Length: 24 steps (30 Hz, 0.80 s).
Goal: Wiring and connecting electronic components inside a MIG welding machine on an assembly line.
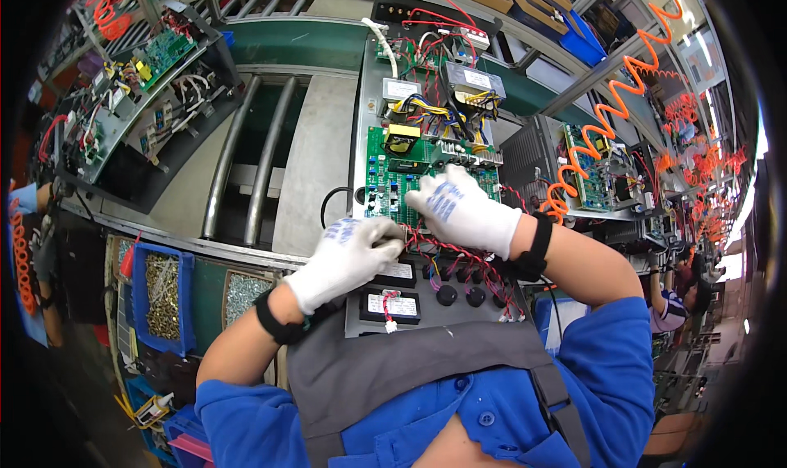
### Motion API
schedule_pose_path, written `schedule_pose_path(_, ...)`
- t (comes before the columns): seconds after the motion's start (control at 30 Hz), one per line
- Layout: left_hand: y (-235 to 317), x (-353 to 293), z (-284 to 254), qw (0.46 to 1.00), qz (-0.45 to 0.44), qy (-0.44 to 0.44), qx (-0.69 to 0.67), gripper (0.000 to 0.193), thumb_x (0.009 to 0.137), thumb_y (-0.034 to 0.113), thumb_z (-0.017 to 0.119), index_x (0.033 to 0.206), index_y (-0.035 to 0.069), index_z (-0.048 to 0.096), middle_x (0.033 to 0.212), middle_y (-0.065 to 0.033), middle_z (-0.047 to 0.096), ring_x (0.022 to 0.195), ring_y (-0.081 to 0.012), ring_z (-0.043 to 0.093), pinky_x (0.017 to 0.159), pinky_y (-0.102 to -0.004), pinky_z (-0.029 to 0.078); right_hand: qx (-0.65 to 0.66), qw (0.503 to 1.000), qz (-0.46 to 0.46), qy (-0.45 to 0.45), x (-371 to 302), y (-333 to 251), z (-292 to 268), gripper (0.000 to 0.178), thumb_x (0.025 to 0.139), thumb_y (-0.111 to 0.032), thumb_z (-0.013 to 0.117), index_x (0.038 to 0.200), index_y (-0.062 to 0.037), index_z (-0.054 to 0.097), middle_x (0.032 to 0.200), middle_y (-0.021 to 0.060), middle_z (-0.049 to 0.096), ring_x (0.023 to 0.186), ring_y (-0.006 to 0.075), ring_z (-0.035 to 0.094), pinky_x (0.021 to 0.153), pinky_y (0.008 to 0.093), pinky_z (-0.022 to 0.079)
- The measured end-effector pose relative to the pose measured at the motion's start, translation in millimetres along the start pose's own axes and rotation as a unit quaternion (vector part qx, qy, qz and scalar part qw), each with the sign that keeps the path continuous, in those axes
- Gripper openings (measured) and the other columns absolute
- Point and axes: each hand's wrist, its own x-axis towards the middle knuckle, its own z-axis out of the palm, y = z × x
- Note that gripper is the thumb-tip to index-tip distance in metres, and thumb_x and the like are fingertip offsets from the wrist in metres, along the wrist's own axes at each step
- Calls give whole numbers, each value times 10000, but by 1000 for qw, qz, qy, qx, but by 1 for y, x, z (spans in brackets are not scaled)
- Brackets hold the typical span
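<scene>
Shirt (393,423), curled right hand (466,210) over board (397,178)

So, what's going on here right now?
Someone's gloved hands are over an open chassis. The left hand is near the red wires at the near edge of the green board; the right hand is over the board itself. Whether the fingers grip anything is hidden. Two transformers sit beyond the board.

L hand (351,251) curled, closer in; R hand (459,207) farther fwd (both gloved, wht); forearms (592,259) angled inward.
</scene>
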Motion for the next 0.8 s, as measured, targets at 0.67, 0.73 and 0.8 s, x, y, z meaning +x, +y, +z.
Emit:
schedule_pose_path(0.67,-22,-73,5,962,175,22,208,544,670,-15,578,1203,94,588,1296,-146,528,1264,-368,454,998,-474,400,372,912,88,145,-30,-5,34,98,710,-89,696,785,-49,648,776,101,597,779,284,610,679,391,482)
schedule_pose_path(0.73,-23,-73,7,967,168,24,189,565,655,-34,574,1205,94,585,1297,-151,526,1268,-379,449,1020,-476,389,403,897,96,155,-30,-6,38,103,695,-85,707,769,-42,649,755,99,593,748,272,606,662,381,479)
schedule_pose_path(0.8,-24,-73,7,965,167,17,202,559,657,-34,576,1201,92,586,1304,-148,521,1274,-380,442,1016,-472,391,398,899,84,166,-29,-6,41,104,690,-80,709,765,-43,646,744,96,592,732,271,603,650,382,476)
